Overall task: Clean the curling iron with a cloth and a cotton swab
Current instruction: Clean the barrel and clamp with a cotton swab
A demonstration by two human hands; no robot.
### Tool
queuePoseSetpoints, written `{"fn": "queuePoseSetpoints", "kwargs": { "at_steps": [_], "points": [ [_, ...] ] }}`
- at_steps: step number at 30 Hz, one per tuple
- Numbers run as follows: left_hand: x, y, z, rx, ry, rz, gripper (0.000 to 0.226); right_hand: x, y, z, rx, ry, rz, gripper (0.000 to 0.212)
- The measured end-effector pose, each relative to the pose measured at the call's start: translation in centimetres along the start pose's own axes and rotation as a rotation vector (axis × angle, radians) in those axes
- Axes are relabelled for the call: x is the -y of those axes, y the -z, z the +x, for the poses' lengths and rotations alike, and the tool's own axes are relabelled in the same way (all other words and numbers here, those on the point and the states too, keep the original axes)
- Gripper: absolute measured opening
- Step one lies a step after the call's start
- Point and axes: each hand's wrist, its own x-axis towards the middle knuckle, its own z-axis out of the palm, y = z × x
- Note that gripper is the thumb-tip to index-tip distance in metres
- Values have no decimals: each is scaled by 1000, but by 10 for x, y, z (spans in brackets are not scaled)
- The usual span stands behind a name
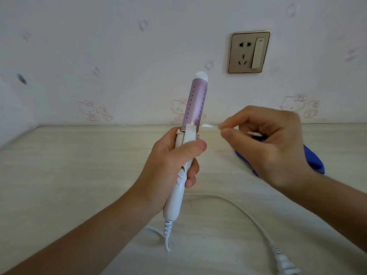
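Swabbing is judged to be under way: the curling iron (195, 104) is clasped roughly upright by its handle in the left hand (170, 167), the cotton swab (208, 126), pinched in the right hand (266, 143), is held just beside its hinge, and the blue cloth (314, 161), seemingly finished with, is left to its right.

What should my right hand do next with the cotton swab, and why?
Probably ease the cotton swab tip into the seam at the curling iron barrel's base: the right hand pinches it just short of there, while the left hand holds the iron upright.
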Motion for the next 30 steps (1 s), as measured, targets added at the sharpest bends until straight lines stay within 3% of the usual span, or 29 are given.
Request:
{"fn": "queuePoseSetpoints", "kwargs": {
  "at_steps": [5, 9, 14, 18, 22, 24, 26, 30],
  "points": [
    [1, -2, -3, 101, -35, 26, 30, -2, -8, -2, 110, -38, 16, 12],
    [4, -3, -3, 122, 28, 28, 42, -12, -1, 5, 47, -77, -18, 14],
    [11, 2, 0, 191, 100, -18, 40, -22, -9, -8, 93, -104, -58, 12],
    [24, 6, -1, 133, 142, 47, 38, -39, -5, -11, 67, -185, -117, 16],
    [33, 9, -1, 78, 197, -29, 68, -54, -2, -12, 62, -275, -180, 15],
    [34, 11, -1, 69, 196, -50, 74, -53, -5, -18, 130, -232, -135, 11],
    [34, 12, -1, 73, 197, -62, 73, -48, -13, -26, 186, -164, -127, 9],
    [36, 12, -2, 137, 198, -84, 56, -56, -10, -29, 66, -192, -74, 8]
  ]
}}
